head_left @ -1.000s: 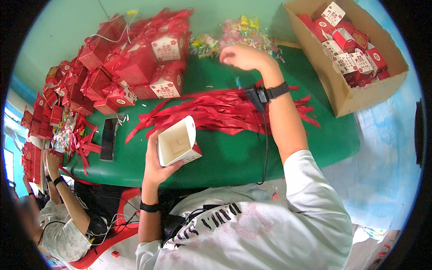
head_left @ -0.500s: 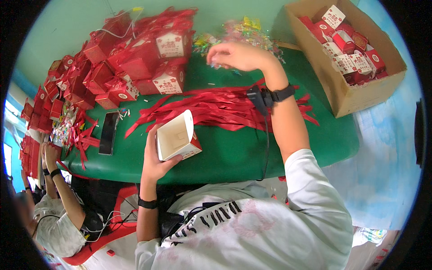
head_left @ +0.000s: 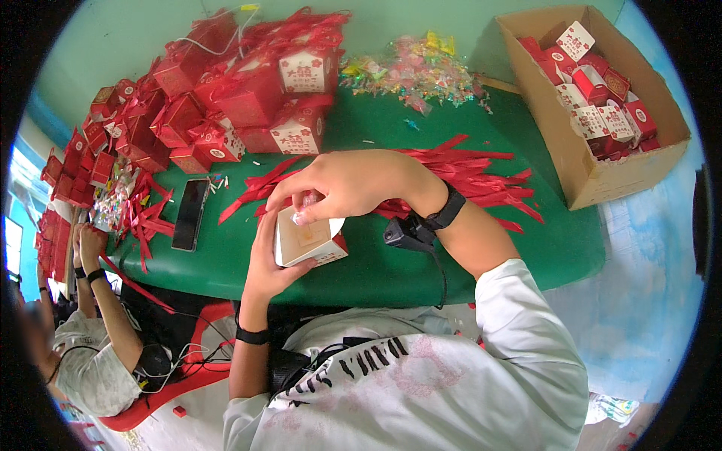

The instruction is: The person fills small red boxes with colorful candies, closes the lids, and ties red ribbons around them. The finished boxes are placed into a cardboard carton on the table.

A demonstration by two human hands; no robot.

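Observation:
My left hand [head_left: 265, 259] grips a small white and red paper box [head_left: 329, 252] near the front edge of the green table. The box's open mouth tilts up toward my right hand. Just over that mouth is my right hand [head_left: 353, 183], fingers bent down and pinched on a small clear-wrapped candy [head_left: 309, 200], mostly hidden by the fingers. Something pale yellowish shows inside the box; whether it is a candy or the folded bottom I cannot tell. Flat red ribbons [head_left: 474, 177] lie in a bundle beneath and behind my right wrist.
Wrapped candies [head_left: 414, 71] are heaped at the table's back. Finished-looking red boxes [head_left: 177, 124] with ribbons stack up at the left. A phone [head_left: 191, 214] lies before them. At the right stands a cardboard carton [head_left: 609, 180] of boxes. Another person's hands [head_left: 90, 244] work at far left.
My right hand has come from the candy heap toward me and left, down to the box's mouth. The left hand still holds the box, shifted slightly right.

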